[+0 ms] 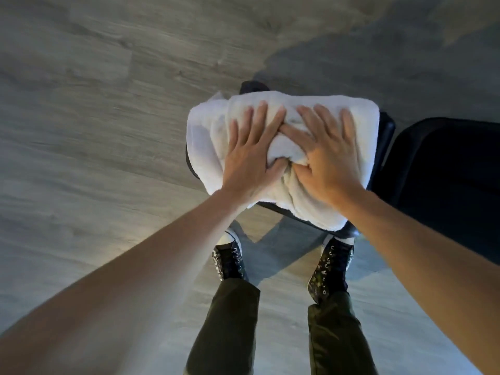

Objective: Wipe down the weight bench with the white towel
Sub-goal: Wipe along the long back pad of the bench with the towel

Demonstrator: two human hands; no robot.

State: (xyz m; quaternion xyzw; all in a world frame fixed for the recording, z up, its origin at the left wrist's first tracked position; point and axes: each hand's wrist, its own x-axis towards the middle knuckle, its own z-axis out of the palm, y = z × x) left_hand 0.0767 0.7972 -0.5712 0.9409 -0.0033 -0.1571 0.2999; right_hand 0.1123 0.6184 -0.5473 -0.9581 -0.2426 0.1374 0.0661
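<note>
A thick white towel (208,147) lies bunched over the black seat pad of the weight bench (385,136), covering nearly all of it. My left hand (251,155) presses flat on the towel's left half, fingers spread, thumb tucked into a fold. My right hand (328,155) presses on the right half, its fingers overlapping the left hand's fingertips at the middle. Only the pad's dark edges show around the towel. The bench's larger black back pad (446,180) extends to the right.
Grey wood-look floor (94,131) surrounds the bench. My own feet in dark patterned sneakers (230,261) stand just below the seat's near edge, legs in olive trousers.
</note>
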